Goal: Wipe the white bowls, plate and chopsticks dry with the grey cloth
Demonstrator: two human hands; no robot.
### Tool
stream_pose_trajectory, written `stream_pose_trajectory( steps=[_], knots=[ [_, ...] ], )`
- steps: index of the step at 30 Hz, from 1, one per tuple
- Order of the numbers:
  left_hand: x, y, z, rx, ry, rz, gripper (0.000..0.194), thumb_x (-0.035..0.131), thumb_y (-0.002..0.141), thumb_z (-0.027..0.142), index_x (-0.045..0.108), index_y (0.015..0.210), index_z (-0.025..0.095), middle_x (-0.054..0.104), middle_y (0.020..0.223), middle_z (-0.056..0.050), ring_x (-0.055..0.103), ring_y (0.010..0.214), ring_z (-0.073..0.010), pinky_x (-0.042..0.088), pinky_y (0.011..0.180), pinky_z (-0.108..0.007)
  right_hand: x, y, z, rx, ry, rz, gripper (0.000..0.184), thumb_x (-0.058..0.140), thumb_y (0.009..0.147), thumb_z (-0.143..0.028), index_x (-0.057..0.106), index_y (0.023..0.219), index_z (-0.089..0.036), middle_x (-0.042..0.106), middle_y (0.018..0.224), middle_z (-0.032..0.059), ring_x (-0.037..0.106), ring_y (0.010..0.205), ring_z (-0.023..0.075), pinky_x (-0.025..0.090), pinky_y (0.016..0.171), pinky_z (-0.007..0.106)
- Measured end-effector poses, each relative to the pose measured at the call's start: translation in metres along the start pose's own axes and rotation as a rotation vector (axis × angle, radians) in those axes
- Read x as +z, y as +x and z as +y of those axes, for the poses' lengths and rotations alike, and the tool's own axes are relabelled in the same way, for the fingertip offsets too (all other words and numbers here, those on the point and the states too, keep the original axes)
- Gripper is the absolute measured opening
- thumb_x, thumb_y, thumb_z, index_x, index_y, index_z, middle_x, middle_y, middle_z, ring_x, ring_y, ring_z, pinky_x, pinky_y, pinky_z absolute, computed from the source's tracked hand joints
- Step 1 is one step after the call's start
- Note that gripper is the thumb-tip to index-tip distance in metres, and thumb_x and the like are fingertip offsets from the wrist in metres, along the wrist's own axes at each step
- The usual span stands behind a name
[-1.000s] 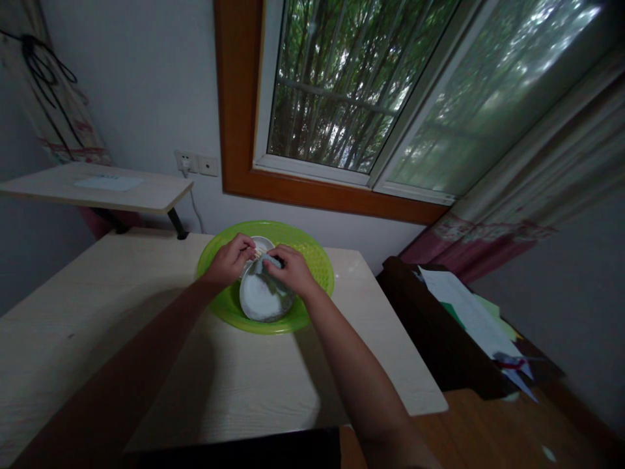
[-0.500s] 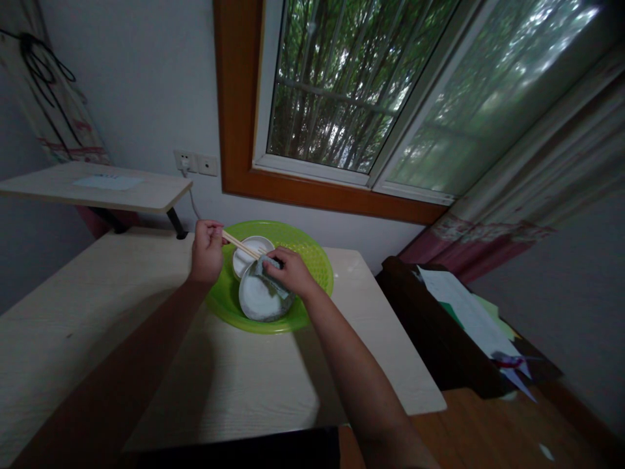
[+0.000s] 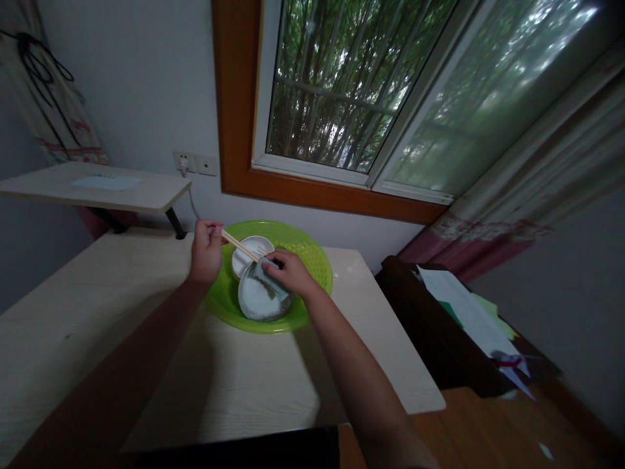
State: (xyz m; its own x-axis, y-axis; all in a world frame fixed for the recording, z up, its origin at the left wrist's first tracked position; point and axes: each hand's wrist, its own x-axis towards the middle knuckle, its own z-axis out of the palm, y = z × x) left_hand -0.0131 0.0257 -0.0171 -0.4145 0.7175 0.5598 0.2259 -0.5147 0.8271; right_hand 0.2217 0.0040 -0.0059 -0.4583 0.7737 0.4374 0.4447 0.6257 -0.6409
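A green plastic basin (image 3: 222, 306) stands on the table. In it are a white bowl (image 3: 258, 299) at the front, tilted, and another white bowl (image 3: 239, 264) behind it. My left hand (image 3: 206, 251), at the basin's left rim, is closed around one end of a pair of light chopsticks (image 3: 239, 245). Over the front bowl, my right hand (image 3: 288, 268) grips a grey-green cloth (image 3: 272, 280). The cloth lies at the chopsticks' other end; whether it wraps them I cannot tell.
The basin rests on a pale wooden table (image 3: 254, 384) below a window (image 3: 342, 98). A raised shelf (image 3: 97, 189) with a paper on it is at the left. Papers (image 3: 469, 309) lie on dark furniture beyond the table's right edge.
Both hands stay nearly in place, still on the chopsticks and the cloth. The cloth's folds under the right fingers have shifted slightly.
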Motion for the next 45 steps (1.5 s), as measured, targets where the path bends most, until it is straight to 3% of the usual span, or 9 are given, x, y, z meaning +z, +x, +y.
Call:
stream_pose_trajectory(
  steps=[3, 10, 14, 22, 29, 32, 36, 42, 45],
  knots=[
    [0.001, -0.003, 0.004, 0.0, -0.005, -0.116, 0.017, 0.058, 0.097, 0.039, 0.058, 0.104, 0.023, 0.062, 0.084, 0.0, 0.065, 0.074, -0.0156, 0.053, 0.07, -0.028, 0.0, 0.0, 0.0, 0.013, -0.001, -0.006, 0.014, 0.067, 0.093, -0.03, 0.075, 0.091, -0.019, 0.071, 0.089, 0.0027, 0.062, 0.082, 0.016, 0.045, 0.076, 0.027],
    [0.008, -0.014, 0.011, -0.044, -0.037, -0.54, 0.026, 0.065, 0.09, 0.045, 0.062, 0.102, 0.021, 0.07, 0.087, -0.003, 0.071, 0.076, -0.0188, 0.056, 0.071, -0.031, 0.0, 0.0, 0.0, 0.021, 0.056, 0.021, 0.017, 0.067, 0.093, -0.033, 0.075, 0.094, -0.019, 0.072, 0.091, 0.0029, 0.063, 0.083, 0.0162, 0.045, 0.077, 0.027],
    [0.009, -0.016, 0.013, 0.01, 0.024, -0.667, 0.024, 0.066, 0.088, 0.044, 0.065, 0.099, 0.023, 0.074, 0.092, -0.005, 0.072, 0.083, -0.0222, 0.058, 0.076, -0.035, -0.002, 0.0, -0.005, 0.006, 0.077, 0.047, 0.016, 0.067, 0.092, -0.033, 0.075, 0.092, -0.019, 0.071, 0.089, 0.0022, 0.062, 0.08, 0.0152, 0.045, 0.076, 0.026],
    [0.007, -0.017, 0.023, 0.07, 0.074, -0.581, 0.015, 0.064, 0.088, 0.036, 0.064, 0.095, 0.023, 0.073, 0.086, -0.003, 0.071, 0.082, -0.0228, 0.056, 0.075, -0.035, -0.003, 0.0, -0.01, 0.01, 0.058, 0.051, 0.014, 0.069, 0.091, -0.032, 0.074, 0.092, -0.019, 0.07, 0.089, 0.0023, 0.062, 0.082, 0.0159, 0.044, 0.076, 0.026],
    [0.003, -0.005, 0.009, -0.013, -0.063, -0.204, 0.015, 0.061, 0.091, 0.035, 0.06, 0.1, 0.024, 0.065, 0.085, -0.001, 0.067, 0.077, -0.0178, 0.054, 0.073, -0.03, -0.001, 0.001, -0.006, -0.015, 0.0, 0.057, 0.013, 0.068, 0.09, -0.03, 0.073, 0.089, -0.018, 0.069, 0.086, 0.002, 0.061, 0.079, 0.0155, 0.043, 0.075, 0.026],
    [0.002, -0.001, 0.004, -0.009, -0.088, -0.132, 0.014, 0.061, 0.092, 0.035, 0.059, 0.1, 0.024, 0.063, 0.083, 0.0, 0.066, 0.076, -0.0168, 0.054, 0.074, -0.03, -0.001, 0.001, -0.004, -0.036, 0.016, 0.048, 0.014, 0.068, 0.091, -0.03, 0.073, 0.088, -0.018, 0.068, 0.085, 0.0019, 0.06, 0.078, 0.0151, 0.043, 0.075, 0.026],
    [0.002, -0.005, 0.008, -0.005, -0.055, -0.216, 0.017, 0.063, 0.092, 0.037, 0.061, 0.102, 0.023, 0.066, 0.084, -0.001, 0.068, 0.074, -0.0177, 0.054, 0.07, -0.03, -0.001, 0.0, -0.005, -0.009, 0.01, 0.026, 0.012, 0.068, 0.09, -0.029, 0.074, 0.088, -0.018, 0.069, 0.086, 0.0021, 0.06, 0.079, 0.0152, 0.044, 0.075, 0.026],
    [0.006, -0.017, 0.02, 0.013, 0.006, -0.574, 0.02, 0.069, 0.086, 0.038, 0.067, 0.098, 0.022, 0.072, 0.086, -0.004, 0.071, 0.074, -0.0206, 0.057, 0.068, -0.033, -0.001, 0.0, -0.008, -0.015, 0.027, 0.045, 0.013, 0.069, 0.089, -0.029, 0.074, 0.09, -0.018, 0.07, 0.087, 0.0026, 0.06, 0.078, 0.0152, 0.044, 0.074, 0.027],
    [0.007, -0.018, 0.019, 0.037, 0.02, -0.646, 0.018, 0.068, 0.086, 0.038, 0.068, 0.095, 0.022, 0.072, 0.082, -0.003, 0.071, 0.073, -0.021, 0.056, 0.068, -0.033, -0.001, 0.0, -0.011, -0.009, 0.017, 0.049, 0.011, 0.069, 0.089, -0.029, 0.073, 0.089, -0.018, 0.07, 0.087, 0.0022, 0.06, 0.078, 0.0153, 0.044, 0.074, 0.026]
  ],
)
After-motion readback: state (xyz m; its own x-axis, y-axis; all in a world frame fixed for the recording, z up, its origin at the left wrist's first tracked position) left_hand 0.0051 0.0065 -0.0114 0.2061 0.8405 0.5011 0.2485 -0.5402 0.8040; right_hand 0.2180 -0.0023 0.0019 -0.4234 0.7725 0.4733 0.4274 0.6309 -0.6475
